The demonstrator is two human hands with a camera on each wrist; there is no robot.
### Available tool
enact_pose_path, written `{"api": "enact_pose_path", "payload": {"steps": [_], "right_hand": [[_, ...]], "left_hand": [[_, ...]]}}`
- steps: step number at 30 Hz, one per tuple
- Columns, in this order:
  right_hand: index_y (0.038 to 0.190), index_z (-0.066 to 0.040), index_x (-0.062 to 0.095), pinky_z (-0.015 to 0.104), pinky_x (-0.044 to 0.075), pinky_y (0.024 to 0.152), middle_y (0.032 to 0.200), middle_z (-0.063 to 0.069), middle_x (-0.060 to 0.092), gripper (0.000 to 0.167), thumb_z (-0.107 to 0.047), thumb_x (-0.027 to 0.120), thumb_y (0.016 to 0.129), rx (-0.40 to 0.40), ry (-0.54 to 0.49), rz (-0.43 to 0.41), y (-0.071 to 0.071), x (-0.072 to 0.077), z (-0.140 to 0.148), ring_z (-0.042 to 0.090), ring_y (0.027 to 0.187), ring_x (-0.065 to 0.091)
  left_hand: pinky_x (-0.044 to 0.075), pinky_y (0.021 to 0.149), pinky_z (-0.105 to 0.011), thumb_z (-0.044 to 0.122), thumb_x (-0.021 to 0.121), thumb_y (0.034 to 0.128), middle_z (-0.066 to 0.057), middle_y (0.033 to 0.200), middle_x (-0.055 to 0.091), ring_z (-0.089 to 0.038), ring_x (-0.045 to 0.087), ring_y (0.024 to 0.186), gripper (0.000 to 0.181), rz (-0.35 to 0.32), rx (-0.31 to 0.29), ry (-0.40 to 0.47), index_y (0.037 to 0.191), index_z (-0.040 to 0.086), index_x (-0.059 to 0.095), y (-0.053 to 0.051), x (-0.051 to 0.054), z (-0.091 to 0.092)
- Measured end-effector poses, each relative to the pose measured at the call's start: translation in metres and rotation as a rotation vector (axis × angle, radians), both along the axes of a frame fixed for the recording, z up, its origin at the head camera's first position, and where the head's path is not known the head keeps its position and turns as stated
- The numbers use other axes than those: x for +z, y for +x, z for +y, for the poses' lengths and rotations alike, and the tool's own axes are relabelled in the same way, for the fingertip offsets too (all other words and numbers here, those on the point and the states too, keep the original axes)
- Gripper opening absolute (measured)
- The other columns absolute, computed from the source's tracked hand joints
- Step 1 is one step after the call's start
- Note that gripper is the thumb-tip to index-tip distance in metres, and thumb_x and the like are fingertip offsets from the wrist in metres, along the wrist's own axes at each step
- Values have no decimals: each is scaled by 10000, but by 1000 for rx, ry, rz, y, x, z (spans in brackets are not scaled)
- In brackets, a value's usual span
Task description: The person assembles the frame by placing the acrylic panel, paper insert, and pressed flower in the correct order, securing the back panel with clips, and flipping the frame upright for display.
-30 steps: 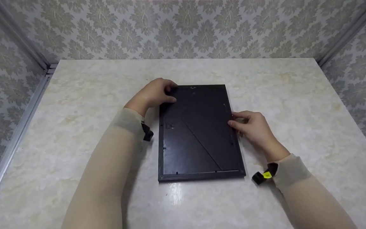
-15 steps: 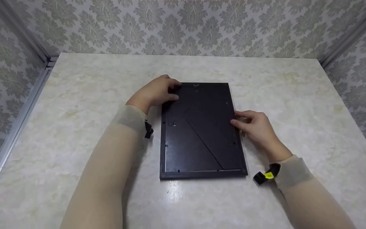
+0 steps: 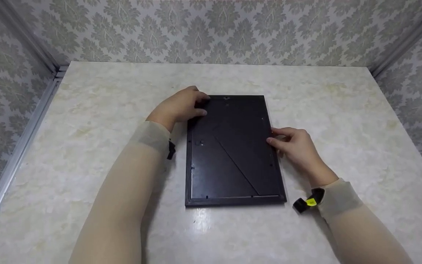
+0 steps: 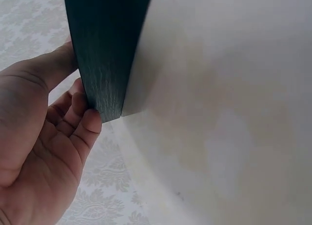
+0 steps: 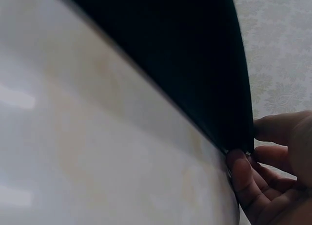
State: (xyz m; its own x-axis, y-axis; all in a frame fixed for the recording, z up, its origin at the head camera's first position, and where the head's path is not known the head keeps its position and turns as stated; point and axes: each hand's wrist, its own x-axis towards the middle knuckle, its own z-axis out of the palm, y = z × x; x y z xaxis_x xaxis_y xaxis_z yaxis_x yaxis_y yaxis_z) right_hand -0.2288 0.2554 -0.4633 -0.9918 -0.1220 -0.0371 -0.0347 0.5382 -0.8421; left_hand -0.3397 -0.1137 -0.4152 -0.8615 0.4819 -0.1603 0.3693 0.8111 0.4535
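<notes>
A black picture frame (image 3: 236, 157) lies back side up on the table, its folded easel stand marked by a slanting seam. At the far left corner my left hand (image 3: 180, 106) grips it, thumb on the backing and fingers at the outer edge. My right hand (image 3: 296, 146) pinches the right long edge about midway, thumb on top. In the left wrist view the frame's side (image 4: 105, 64) rises between the thumb and curled fingers of the left hand (image 4: 44, 122). The right wrist view has the frame (image 5: 195, 54) dark, with the right fingertips (image 5: 241, 171) at its edge.
The marbled pale table (image 3: 104, 95) surrounds the frame. Patterned wallpaper panels (image 3: 218, 29) close off the back and both sides, with a metal rail (image 3: 17, 172) along the left. Each wrist wears a black strap camera (image 3: 300, 204).
The view has shifted slightly, so frame and hands sit a little higher and to the right in the picture. Both hands keep the same hold on the picture frame.
</notes>
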Motion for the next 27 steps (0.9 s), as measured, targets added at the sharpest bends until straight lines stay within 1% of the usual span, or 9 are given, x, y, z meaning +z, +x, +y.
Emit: {"api": "enact_pose_path", "payload": {"steps": [2,5,8,10,17,24,27], "right_hand": [[1480,-46,734,183,564,586,1236,257,830,448,-176,808,1059,2,6,-1,0,0,0,30,655,661],[1484,-53,733,173,565,606,1274,251,822,450,-183,807,1060,5,9,-1,0,0,1,18,690,676],[1486,-55,732,173,568,610,1272,257,822,452,-187,809,1061,2,2,-9,0,0,1,18,691,676],[1487,-51,729,174,574,615,1272,259,823,455,-188,809,1061,1,-1,-12,0,-1,1,16,695,679],[1488,-54,727,176,574,609,1276,261,821,456,-185,811,1060,-10,-12,-15,0,-1,0,17,692,675],[1491,-56,726,184,569,595,1278,261,822,458,-192,808,1061,-7,-5,-16,0,0,1,22,669,662],[1489,-59,729,185,566,594,1262,258,826,456,-197,809,1061,-2,-3,-11,0,0,2,28,661,657]], "left_hand": [[462,1339,-499,285,728,1131,-159,1597,545,-334,570,1482,585,5,-12,-15,1670,128,565,0,0,0],[496,1292,-492,291,721,1135,-150,1558,556,-324,590,1404,587,21,-35,-42,1677,131,560,0,0,0],[526,1232,-487,294,718,1137,-143,1512,567,-320,606,1320,584,37,-54,-64,1673,121,562,0,0,1],[534,1217,-488,290,711,1141,-141,1494,573,-322,615,1300,577,48,-64,-83,1671,115,562,1,1,1],[533,1264,-510,300,680,1157,-159,1531,576,-370,630,1415,563,80,-90,-164,1671,107,554,3,5,6],[519,1285,-542,324,639,1176,-162,1578,553,-404,586,1489,554,98,-97,-233,1686,136,531,7,9,8],[504,1301,-565,350,625,1180,-155,1592,548,-417,568,1500,555,120,-99,-271,1690,154,527,8,9,9]]}}
